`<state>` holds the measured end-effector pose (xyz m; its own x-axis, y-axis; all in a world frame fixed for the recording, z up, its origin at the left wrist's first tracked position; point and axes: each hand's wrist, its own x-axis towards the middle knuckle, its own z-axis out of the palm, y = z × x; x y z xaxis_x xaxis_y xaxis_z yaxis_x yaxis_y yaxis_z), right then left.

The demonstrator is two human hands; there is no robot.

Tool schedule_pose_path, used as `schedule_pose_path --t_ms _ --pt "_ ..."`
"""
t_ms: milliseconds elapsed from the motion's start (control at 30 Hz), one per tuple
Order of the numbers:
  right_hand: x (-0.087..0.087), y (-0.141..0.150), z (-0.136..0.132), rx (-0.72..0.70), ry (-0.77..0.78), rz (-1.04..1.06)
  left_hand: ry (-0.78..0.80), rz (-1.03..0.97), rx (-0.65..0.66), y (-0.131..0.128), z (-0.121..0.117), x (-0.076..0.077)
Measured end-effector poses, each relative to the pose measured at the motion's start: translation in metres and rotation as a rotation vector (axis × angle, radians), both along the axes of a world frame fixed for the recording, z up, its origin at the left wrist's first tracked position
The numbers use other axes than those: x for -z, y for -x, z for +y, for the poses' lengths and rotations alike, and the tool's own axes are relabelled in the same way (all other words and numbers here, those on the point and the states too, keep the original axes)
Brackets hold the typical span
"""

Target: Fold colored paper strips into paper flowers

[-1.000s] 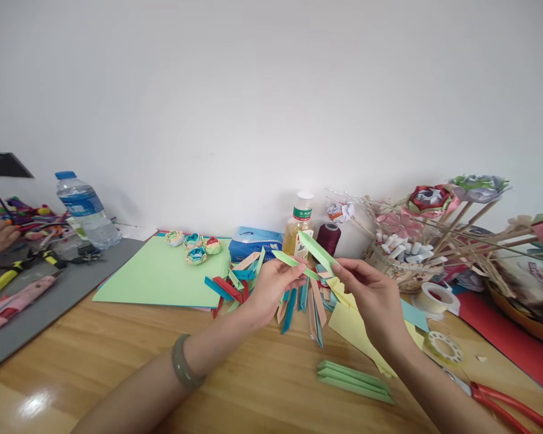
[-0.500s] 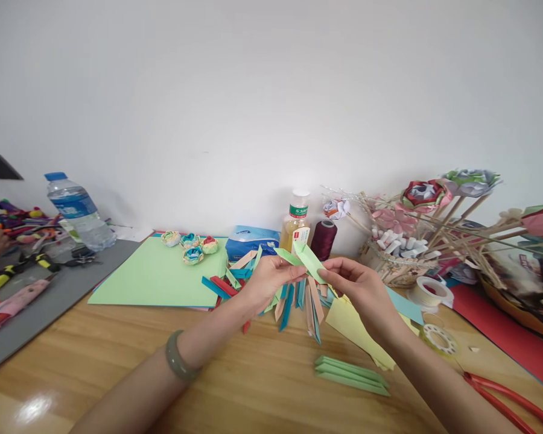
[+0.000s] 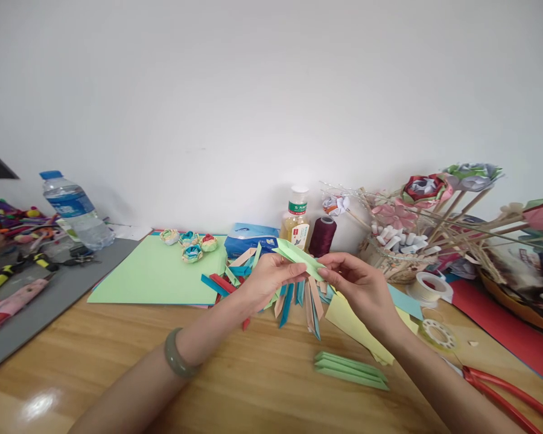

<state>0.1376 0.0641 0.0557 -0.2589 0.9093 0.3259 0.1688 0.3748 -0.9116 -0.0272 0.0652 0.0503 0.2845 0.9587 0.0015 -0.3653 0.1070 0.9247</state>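
At centre frame, the left hand (image 3: 271, 280) and right hand (image 3: 362, 286) clamp folded green paper (image 3: 298, 255) between their fingers (image 3: 295, 273); light, even pinching should keep edges aligned.

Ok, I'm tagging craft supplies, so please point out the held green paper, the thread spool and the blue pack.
Held green paper (image 3: 292, 252): head view, on its pale upper face.
Thread spool (image 3: 322, 237): head view, on the wound dark thread.
Blue pack (image 3: 248, 235): head view, on its wrapper.
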Motion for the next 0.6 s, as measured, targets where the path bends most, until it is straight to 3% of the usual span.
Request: schedule_pose_path --t_ms 133,267,600 --pt "0.0018 -0.0008 0.0009 -0.051 -0.024 -0.124 0.005 0.065 0.016 0.0014 0.0001 0.0017" --pt "-0.0001 -0.0023 0.0002 -0.033 -0.157 -0.303 0.005 0.108 0.013 0.0030 0.0002 0.0014" --pt "-0.0021 -0.0041 0.0011 0.071 -0.267 -0.396 -0.086 0.090 0.008 0.0056 -0.0028 -0.0048"
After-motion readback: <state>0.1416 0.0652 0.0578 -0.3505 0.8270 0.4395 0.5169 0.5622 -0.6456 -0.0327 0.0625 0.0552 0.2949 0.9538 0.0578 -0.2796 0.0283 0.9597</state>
